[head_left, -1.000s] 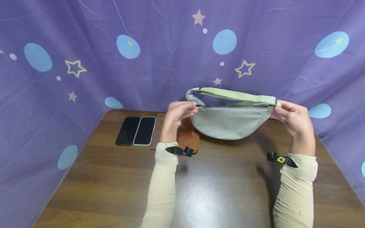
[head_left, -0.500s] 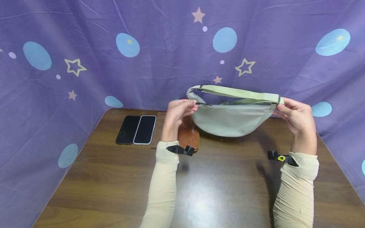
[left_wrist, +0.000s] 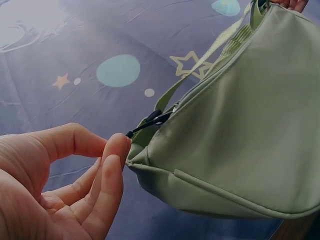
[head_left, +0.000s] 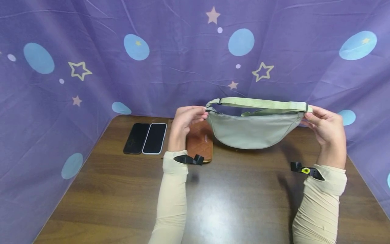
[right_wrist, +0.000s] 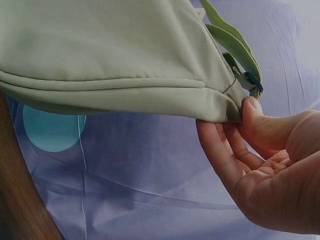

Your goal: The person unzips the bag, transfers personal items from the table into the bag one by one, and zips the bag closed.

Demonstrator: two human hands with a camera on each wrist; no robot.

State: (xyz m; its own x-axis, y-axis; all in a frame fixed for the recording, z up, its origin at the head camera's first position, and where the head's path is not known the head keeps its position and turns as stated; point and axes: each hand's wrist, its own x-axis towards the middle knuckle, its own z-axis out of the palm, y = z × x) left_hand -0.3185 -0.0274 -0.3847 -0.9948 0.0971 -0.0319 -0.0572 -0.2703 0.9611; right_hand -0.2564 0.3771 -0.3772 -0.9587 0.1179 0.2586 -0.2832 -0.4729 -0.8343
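Observation:
A pale green crescent-shaped sling bag (head_left: 256, 130) hangs between both hands above the back of the table. Its webbing strap (head_left: 262, 103) arches over the zipper along the top edge. My left hand (head_left: 186, 120) pinches the black zipper pull (left_wrist: 145, 123) at the bag's left end, thumb against fingertips. At the other end, my right hand (head_left: 327, 127) grips the bag's corner (right_wrist: 230, 102) close to the strap's buckle, with the thumb on one side and fingers on the other. In the head view the zipper looks shut along its length.
Left on the wooden table (head_left: 122, 196) lie a black phone (head_left: 136, 138) and a white-edged phone (head_left: 154, 138) side by side. A brown quilted wallet-like case (head_left: 199, 142) lies partly behind the left wrist. A purple patterned curtain (head_left: 182, 44) rises behind the table.
The bag has shifted a little to the right and slightly down with the right hand. My left hand still pinches the zipper pull, and more of the brown case shows.

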